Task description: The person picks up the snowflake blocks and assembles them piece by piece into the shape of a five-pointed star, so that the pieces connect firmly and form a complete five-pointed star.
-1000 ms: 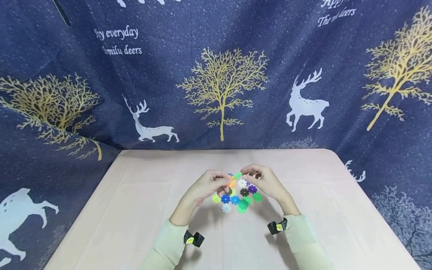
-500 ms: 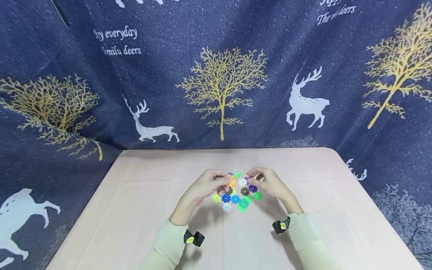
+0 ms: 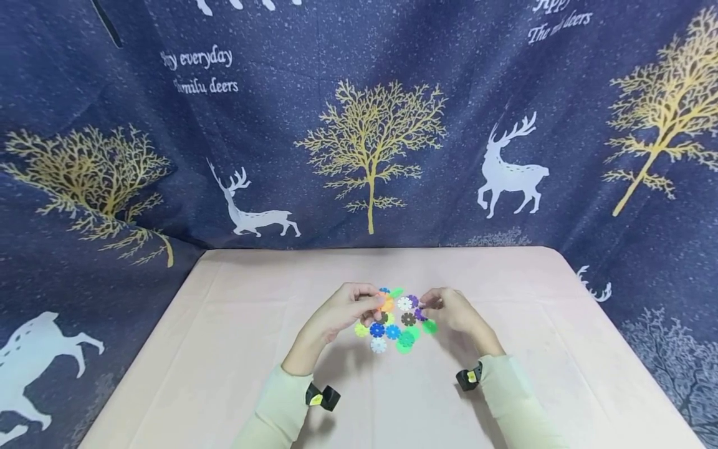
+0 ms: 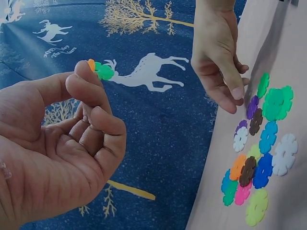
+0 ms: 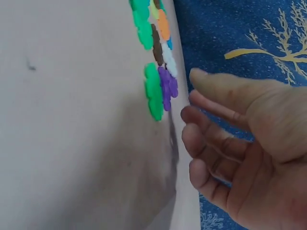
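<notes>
In the head view my left hand (image 3: pixel 349 312) pinches an orange snowflake disc (image 3: pixel 386 304), joined to a green snowflake disc (image 3: pixel 396 292). The left wrist view shows this green disc (image 4: pixel 104 71) sticking out past the fingertips, with only a bit of orange visible. My right hand (image 3: pixel 455 310) hovers by the right side of the loose discs, closest to the purple discs (image 5: pixel 167 88). Its fingers are loosely bent, thumb apart, and nothing lies between them in the right wrist view. A large green disc (image 5: pixel 153 92) lies beside the purple ones.
Several more snowflake discs lie close together on the pink-covered table (image 3: pixel 235 349), among them a white disc (image 3: pixel 378 345), a blue disc (image 3: pixel 377 329) and a brown disc (image 3: pixel 408 319). A dark blue curtain (image 3: pixel 359 50) hangs behind the table.
My right hand has drawn away from the joined discs, moving right and slightly nearer to me, over the purple discs. The left hand stays in place with its orange and green discs.
</notes>
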The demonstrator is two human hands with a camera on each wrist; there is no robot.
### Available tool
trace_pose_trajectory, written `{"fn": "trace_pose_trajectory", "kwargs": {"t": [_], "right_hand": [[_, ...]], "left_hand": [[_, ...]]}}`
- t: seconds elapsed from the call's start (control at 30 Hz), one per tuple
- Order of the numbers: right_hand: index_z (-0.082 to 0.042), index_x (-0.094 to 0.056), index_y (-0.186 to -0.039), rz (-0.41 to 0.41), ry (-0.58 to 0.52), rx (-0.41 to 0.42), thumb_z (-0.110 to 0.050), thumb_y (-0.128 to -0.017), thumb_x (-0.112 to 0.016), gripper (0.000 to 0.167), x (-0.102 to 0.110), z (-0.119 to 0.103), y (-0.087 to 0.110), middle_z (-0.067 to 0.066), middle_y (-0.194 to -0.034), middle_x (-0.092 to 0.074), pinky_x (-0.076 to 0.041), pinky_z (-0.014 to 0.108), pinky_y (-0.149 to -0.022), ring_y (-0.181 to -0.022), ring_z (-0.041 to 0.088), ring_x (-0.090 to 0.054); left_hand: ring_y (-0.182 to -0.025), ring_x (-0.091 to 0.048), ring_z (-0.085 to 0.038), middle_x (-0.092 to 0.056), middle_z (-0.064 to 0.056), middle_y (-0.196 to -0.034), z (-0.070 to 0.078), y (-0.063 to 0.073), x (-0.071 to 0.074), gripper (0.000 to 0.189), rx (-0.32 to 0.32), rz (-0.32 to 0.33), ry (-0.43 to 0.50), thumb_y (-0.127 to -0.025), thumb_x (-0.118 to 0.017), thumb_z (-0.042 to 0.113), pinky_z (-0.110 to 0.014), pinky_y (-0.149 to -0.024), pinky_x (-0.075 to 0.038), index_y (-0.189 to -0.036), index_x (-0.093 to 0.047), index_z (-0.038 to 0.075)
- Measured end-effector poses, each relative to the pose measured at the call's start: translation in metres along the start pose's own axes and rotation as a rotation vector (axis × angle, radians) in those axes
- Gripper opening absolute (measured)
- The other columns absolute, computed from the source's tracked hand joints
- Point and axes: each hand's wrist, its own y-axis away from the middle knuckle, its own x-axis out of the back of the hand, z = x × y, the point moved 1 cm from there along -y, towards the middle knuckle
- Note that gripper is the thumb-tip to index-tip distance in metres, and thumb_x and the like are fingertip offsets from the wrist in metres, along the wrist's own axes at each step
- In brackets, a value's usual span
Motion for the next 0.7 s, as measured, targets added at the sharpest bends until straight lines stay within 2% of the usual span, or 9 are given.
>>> {"fn": "trace_pose_trajectory", "kwargs": {"t": [0.1, 0.2, 0.37, 0.7], "right_hand": [[-0.003, -0.069, -0.111, 0.005, 0.034, -0.032, -0.008, -0.088, -0.073, 0.024, -0.003, 0.001, 0.000, 0.007, -0.103, -0.070, -0.051, 0.048, -0.093, -0.099, 0.027, -0.065], [-0.004, -0.069, -0.110, 0.006, 0.073, -0.055, -0.007, -0.088, -0.073, 0.023, -0.005, 0.002, -0.001, 0.006, -0.104, -0.070, -0.050, 0.049, -0.095, -0.102, 0.028, -0.064], [-0.008, -0.071, -0.107, 0.020, 0.126, -0.077, -0.007, -0.085, -0.077, 0.024, -0.009, 0.005, -0.003, 0.004, -0.102, -0.068, -0.050, 0.049, -0.094, -0.101, 0.026, -0.062], [-0.005, -0.066, -0.100, -0.011, 0.008, -0.092, -0.001, -0.085, -0.074, 0.018, -0.013, 0.008, -0.006, 0.005, -0.097, -0.062, -0.051, 0.043, -0.091, -0.093, 0.022, -0.058]], "left_hand": [[-0.058, -0.052, -0.009, -0.063, -0.003, -0.071, -0.002, -0.001, 0.000, 0.022, -0.001, -0.006, 0.001, -0.099, -0.059, 0.011, -0.019, -0.056, -0.044, -0.100, -0.062, -0.011], [-0.058, -0.051, -0.009, -0.063, -0.004, -0.071, -0.003, -0.001, 0.000, 0.018, 0.000, -0.004, 0.000, -0.099, -0.059, 0.012, -0.019, -0.056, -0.043, -0.096, -0.063, -0.005], [-0.058, -0.051, -0.009, -0.063, -0.001, -0.070, -0.003, 0.000, -0.001, 0.015, 0.006, -0.005, 0.004, -0.100, -0.059, 0.013, -0.019, -0.055, -0.042, -0.096, -0.063, -0.001], [-0.057, -0.052, -0.009, -0.064, -0.001, -0.070, -0.005, 0.000, 0.001, 0.014, 0.011, 0.021, -0.003, -0.099, -0.060, 0.013, -0.019, -0.055, -0.041, -0.100, -0.063, -0.001]]}}
